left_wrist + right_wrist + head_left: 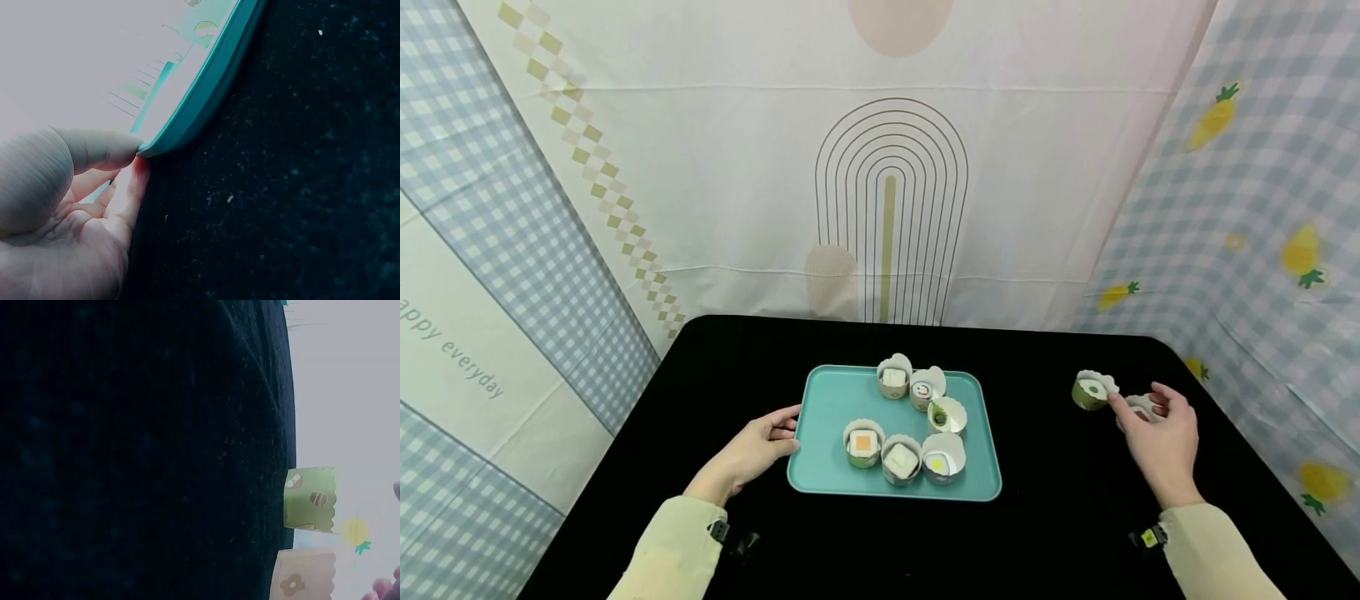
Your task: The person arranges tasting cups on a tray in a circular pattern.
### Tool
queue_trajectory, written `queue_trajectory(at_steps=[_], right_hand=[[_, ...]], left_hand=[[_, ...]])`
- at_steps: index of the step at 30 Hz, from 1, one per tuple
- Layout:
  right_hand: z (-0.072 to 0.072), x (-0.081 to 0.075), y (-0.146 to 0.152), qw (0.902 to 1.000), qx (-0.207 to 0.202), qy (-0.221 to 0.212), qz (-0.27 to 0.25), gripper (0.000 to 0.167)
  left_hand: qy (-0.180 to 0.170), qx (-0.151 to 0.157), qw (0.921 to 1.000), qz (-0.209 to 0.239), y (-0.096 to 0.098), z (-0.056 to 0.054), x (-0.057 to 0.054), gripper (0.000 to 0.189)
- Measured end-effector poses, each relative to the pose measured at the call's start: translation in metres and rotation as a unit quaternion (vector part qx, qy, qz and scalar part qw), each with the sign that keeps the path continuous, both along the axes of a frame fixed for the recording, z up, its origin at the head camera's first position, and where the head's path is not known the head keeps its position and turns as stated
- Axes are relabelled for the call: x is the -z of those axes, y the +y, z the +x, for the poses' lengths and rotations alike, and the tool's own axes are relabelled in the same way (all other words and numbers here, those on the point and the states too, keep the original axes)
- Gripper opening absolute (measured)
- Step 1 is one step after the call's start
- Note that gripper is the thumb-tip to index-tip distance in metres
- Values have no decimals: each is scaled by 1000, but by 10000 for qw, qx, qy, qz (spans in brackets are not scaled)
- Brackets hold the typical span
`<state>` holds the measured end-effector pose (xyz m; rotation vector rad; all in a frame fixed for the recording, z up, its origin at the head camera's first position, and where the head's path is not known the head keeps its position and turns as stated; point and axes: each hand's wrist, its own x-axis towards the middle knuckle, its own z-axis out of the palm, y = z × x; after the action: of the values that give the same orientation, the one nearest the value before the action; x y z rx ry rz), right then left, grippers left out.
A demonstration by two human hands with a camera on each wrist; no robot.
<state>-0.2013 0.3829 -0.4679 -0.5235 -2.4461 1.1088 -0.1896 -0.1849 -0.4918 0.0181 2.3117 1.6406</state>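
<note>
At its left edge, a teal tray (820,400) is pinched between the thumb and fingers of my left hand (758,450); the left wrist view shows the thumb on top of the rim (187,100) and a finger under it. Over to the right, my right hand (1161,442) hovers with parted fingers around a beige paper baking cup (1142,407), which the hand partly hides. In the right wrist view its fingertips (382,589) stand apart from that cup (304,576). A green paper cup (1090,392) with a small white piece inside stands just left of it.
Several paper cups stand on the tray, including one with an orange-topped white piece (862,443), one with a plain white cube (902,460) and one with something green (946,414). A black cloth (737,358) covers the table. Printed curtains (737,183) hang behind and at both sides.
</note>
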Motion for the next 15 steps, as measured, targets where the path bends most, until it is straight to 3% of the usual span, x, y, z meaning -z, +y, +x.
queue_trajectory(at_steps=[5, 15], right_hand=[[-2, 2, 7, 9985, 206, -122, -489, 88], [-3, 4, 19, 9810, -177, -927, -1693, 106]], left_hand=[[-2, -25, 10000, 15, -1, 0, 0, 57], [-13, -38, 10000, 39, -3, 1, 2, 57]])
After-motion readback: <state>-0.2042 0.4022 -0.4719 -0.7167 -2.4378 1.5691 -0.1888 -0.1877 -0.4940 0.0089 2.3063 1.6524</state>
